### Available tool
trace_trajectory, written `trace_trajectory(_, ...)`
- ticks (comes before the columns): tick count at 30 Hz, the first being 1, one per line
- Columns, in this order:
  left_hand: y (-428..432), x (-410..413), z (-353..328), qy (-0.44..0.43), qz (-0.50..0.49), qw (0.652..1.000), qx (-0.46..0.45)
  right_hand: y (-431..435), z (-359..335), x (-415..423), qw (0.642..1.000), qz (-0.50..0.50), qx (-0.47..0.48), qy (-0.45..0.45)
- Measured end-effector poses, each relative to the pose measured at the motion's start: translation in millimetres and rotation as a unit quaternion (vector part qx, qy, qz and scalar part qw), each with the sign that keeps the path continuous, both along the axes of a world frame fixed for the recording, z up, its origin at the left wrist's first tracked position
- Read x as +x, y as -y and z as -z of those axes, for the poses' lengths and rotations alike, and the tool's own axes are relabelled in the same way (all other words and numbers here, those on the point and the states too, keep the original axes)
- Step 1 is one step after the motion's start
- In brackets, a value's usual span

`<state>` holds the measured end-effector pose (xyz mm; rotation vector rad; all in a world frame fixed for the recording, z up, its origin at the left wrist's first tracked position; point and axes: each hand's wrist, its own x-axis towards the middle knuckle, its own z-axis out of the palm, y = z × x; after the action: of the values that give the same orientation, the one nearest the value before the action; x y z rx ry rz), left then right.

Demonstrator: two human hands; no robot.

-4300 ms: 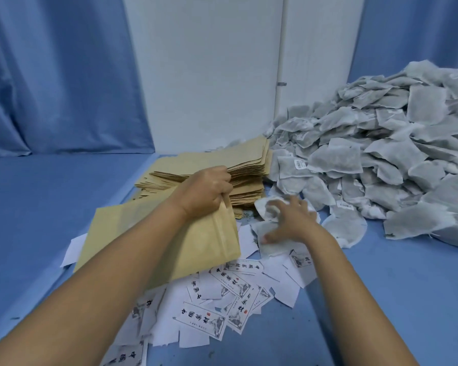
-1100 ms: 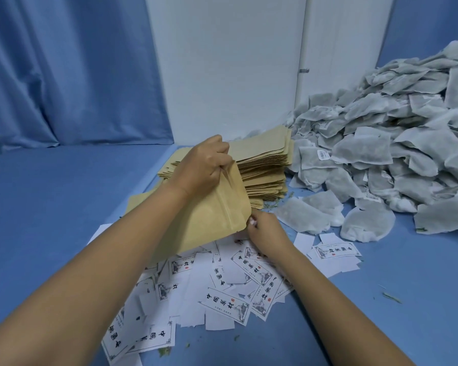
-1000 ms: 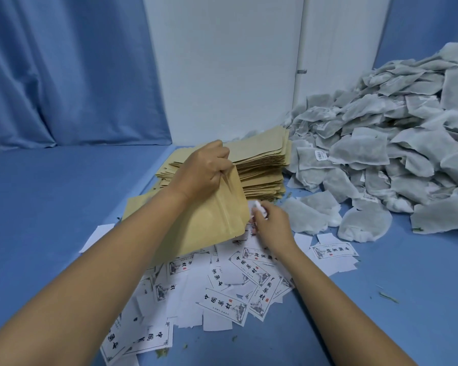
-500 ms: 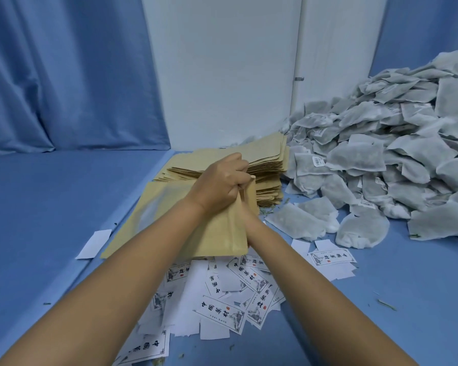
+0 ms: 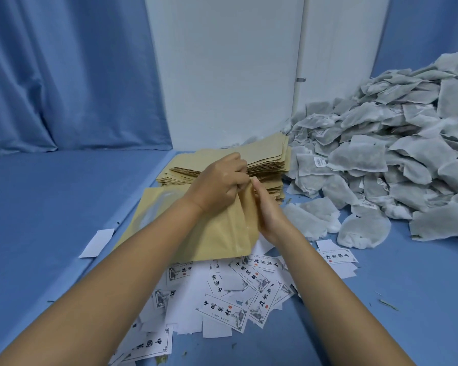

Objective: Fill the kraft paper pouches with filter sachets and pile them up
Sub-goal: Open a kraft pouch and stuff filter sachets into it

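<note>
A flat tan kraft paper pouch (image 5: 228, 233) is held over scattered white printed labels (image 5: 222, 310), its mouth edge pinched by curled fingers of the left hand (image 5: 220, 180). The right hand (image 5: 270, 215) is pushed into that mouth, fingers hidden, so their state cannot be told.

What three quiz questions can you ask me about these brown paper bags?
1. True or false: the left hand grips the flat brown kraft paper pouch at its top edge.
2. The heap of grey-white filter sachets lies: A) left of, B) right of, C) on top of the stack of brown kraft pouches?
3. What lies scattered under the forearms?
Key: 1 true; 2 B; 3 white printed paper labels.
</note>
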<state>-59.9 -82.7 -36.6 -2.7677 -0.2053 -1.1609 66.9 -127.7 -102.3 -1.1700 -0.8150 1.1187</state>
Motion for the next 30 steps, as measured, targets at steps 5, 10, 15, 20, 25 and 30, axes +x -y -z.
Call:
trace_trajectory(5, 3, 7, 34, -0.04, -0.012, 0.992, -0.116, -8, -13, -7, 0.994, -0.048, -0.099, -0.004)
trace_trajectory(10, 14, 1, 46, -0.031, -0.016, 0.985, -0.17, -1, -17, -18, 0.991, -0.042, -0.076, -0.105)
trace_trajectory(15, 22, -13, 7, 0.092, -0.079, 0.989, -0.083, -1, -52, -15, 0.954, -0.1, 0.003, -0.283)
trace_trajectory(20, 30, -36, 4, 0.333, -0.314, 0.809, -0.368, -7, -87, 7, 0.868, -0.074, 0.086, -0.483)
trace_trajectory(25, 39, -43, 27, 0.352, 0.106, 0.284, -0.886, -10, -65, 14, 0.851, 0.068, 0.137, -0.503)
trace_trajectory(30, 36, -36, 53, 0.359, 0.218, 0.299, -0.857, 6, -3, 25, 0.911, 0.168, 0.09, -0.364)
